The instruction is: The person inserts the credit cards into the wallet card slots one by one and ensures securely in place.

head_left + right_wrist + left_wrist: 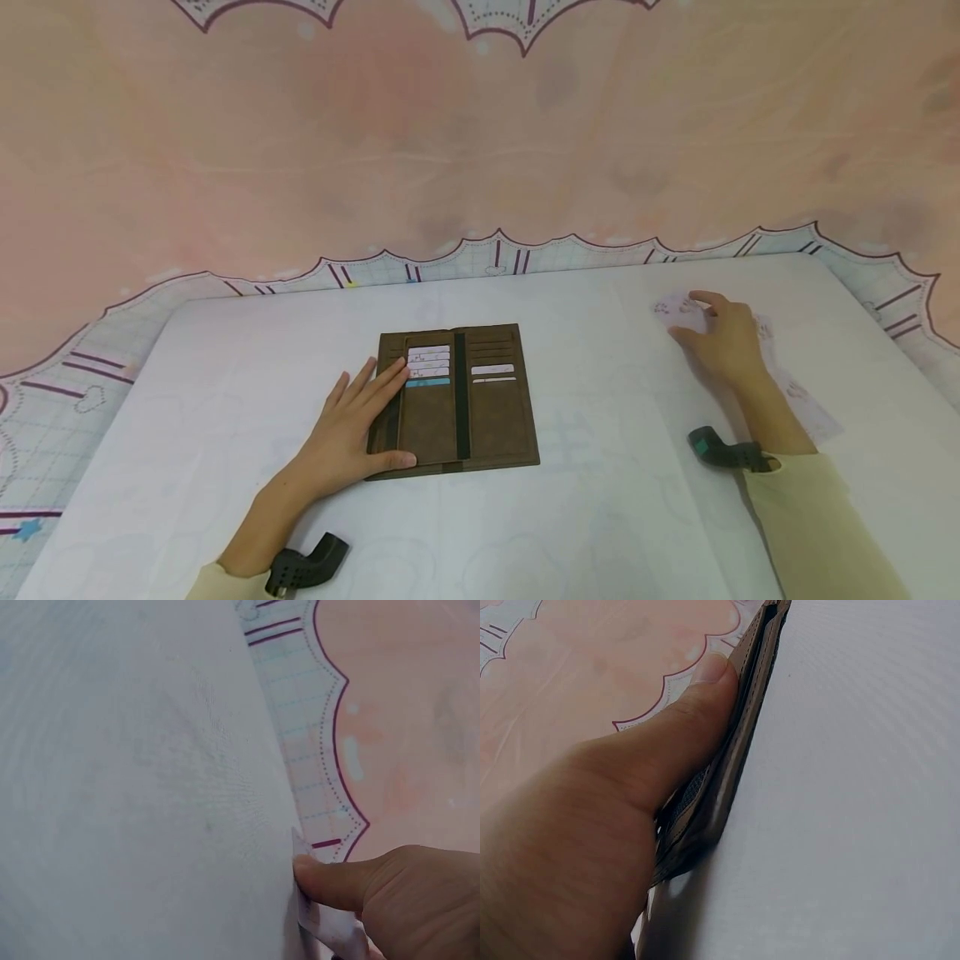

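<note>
Wallet lies unfolded at left hand's 3 o'clock, straight fingers resting on it. Right hand's thumb touches paper, 10 o'clock; cannot tell if pinched.

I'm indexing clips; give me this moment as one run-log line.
left hand: resting on open wallet | right hand: touching printed paper | cards: tucked in wallet
</note>
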Tool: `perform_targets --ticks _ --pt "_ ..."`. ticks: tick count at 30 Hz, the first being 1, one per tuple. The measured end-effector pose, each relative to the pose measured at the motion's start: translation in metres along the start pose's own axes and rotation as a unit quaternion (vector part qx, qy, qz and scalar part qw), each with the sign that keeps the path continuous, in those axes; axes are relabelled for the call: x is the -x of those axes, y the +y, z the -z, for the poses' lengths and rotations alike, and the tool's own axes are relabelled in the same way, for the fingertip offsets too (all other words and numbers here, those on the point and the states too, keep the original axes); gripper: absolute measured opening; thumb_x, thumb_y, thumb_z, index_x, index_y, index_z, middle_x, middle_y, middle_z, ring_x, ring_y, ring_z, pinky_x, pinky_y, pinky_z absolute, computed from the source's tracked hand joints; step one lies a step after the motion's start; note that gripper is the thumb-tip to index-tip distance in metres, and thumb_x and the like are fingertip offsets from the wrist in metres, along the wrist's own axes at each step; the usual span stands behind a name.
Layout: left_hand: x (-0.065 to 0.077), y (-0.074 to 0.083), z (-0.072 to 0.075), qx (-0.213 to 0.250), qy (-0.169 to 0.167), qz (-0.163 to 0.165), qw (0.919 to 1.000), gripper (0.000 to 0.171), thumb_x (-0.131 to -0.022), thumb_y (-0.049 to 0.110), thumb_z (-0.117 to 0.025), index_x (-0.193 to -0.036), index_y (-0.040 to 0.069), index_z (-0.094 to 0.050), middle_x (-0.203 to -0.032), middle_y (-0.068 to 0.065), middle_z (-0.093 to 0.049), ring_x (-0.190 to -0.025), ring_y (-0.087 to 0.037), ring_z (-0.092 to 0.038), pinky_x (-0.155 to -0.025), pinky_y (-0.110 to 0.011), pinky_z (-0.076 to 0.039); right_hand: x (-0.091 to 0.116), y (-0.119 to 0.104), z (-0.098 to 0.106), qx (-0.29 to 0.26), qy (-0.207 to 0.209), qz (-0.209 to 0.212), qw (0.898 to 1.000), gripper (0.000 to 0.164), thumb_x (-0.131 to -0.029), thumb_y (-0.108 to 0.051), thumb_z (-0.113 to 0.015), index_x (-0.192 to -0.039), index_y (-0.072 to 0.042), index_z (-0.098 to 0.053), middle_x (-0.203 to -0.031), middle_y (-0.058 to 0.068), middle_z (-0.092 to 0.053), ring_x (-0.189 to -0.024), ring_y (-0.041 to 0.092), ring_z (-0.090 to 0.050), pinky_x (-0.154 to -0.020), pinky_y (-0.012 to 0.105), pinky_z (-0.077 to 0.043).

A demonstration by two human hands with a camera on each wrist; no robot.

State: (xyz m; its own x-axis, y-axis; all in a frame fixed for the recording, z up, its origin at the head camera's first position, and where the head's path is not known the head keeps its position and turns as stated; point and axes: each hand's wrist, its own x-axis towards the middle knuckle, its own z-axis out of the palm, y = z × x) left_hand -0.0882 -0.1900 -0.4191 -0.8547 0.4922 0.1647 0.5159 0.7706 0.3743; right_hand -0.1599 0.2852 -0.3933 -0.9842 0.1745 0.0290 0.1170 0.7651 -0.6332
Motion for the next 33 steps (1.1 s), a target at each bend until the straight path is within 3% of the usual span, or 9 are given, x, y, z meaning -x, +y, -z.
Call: perform_targets --ticks 5,18,25,28,33 --pt "0.000 0.000 0.000 0.001 0.001 0.000 1.0000 0.103 -0.072 0.059 -0.074 -0.152 0.014 -0.028 -0.157 -0.004 -0.023 -0.144 -0.035 -0.007 -0.112 -0.058 0.000 -0.001 0.001 0.001 0.023 -0.001 0.020 1.000 0.062 -0.093 -0.017 -0.061 -0.145 0.002 -0.033 -0.131 0.035 -0.035 -0.118 0.050 -0.034 -0.100 0.064 -0.028" --pt "0.000 0.000 0.000 0.003 0.006 -0.004 1.0000 0.102 -0.072 0.058 -0.074 -0.152 0.014 -0.028 -0.157 -0.005 -0.024 -0.144 -0.036 -0.008 -0.112 -0.058 -0.001 0.000 0.008 0.007 0.053 0.025 0.068 0.996 0.036 -0.097 -0.015 -0.050 -0.125 0.006 -0.058 -0.100 0.027 -0.057 -0.089 0.039 -0.052 -0.070 0.046 -0.042" --pt "0.001 -0.001 0.000 0.000 0.006 -0.005 1.0000 0.102 -0.072 0.059 -0.073 -0.152 0.013 -0.028 -0.157 -0.005 -0.024 -0.144 -0.035 -0.008 -0.112 -0.058 -0.001 -0.001 0.008 0.011 0.045 -0.057 0.032 0.997 0.046 -0.101 -0.024 -0.043 -0.140 -0.001 -0.045 -0.113 0.029 -0.054 -0.090 0.037 -0.050 -0.069 0.040 -0.042" --pt "0.001 -0.001 0.000 0.000 0.006 -0.004 1.0000 0.102 -0.072 0.059 -0.073 -0.152 0.014 -0.028 -0.157 -0.005 -0.024 -0.144 -0.035 -0.008 -0.112 -0.058 -0.001 -0.001 0.007 0.012 0.033 -0.075 0.031 0.996 0.047 -0.101 -0.025 -0.042 -0.143 -0.003 -0.042 -0.115 0.028 -0.052 -0.092 0.036 -0.049 -0.068 0.040 -0.042" --pt "0.000 -0.001 -0.001 0.003 0.005 -0.004 1.0000 0.102 -0.072 0.059 -0.074 -0.152 0.014 -0.028 -0.157 -0.004 -0.023 -0.144 -0.035 -0.007 -0.112 -0.058 0.000 0.000 0.006 0.013 0.007 -0.080 0.031 0.996 0.046 -0.100 -0.021 -0.044 -0.141 0.000 -0.042 -0.121 0.028 -0.050 -0.106 0.042 -0.046 -0.083 0.053 -0.041"
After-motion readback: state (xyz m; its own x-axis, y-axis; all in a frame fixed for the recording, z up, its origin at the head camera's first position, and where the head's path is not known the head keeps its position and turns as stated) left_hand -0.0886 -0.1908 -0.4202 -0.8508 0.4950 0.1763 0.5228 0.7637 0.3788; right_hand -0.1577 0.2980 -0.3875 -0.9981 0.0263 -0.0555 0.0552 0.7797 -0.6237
